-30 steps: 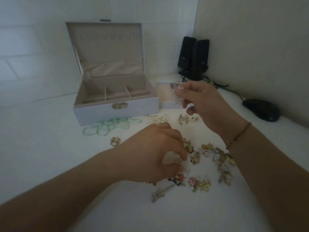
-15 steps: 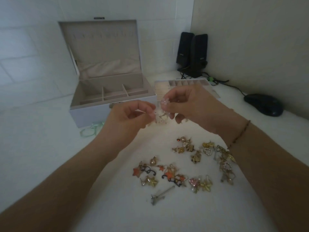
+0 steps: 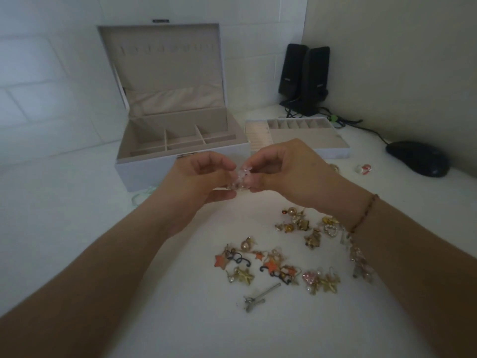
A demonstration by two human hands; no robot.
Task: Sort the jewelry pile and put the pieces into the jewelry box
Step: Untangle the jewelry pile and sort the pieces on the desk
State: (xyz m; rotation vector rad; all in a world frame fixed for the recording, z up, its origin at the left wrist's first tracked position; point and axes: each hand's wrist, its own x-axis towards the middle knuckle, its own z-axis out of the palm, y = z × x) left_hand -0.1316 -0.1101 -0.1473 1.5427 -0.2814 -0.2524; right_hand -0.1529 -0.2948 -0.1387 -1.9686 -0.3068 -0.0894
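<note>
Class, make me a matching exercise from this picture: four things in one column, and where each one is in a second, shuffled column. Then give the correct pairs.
Things
1. jewelry box
2. removable tray
3. computer mouse
4. small pale flower piece

Places
A. far right of the table, near the wall
B. pinched between the left hand and right hand
C. back of the table, lid open
D. flat on the table, just right of the box

Pairs: 1-C, 2-D, 3-A, 4-B
</note>
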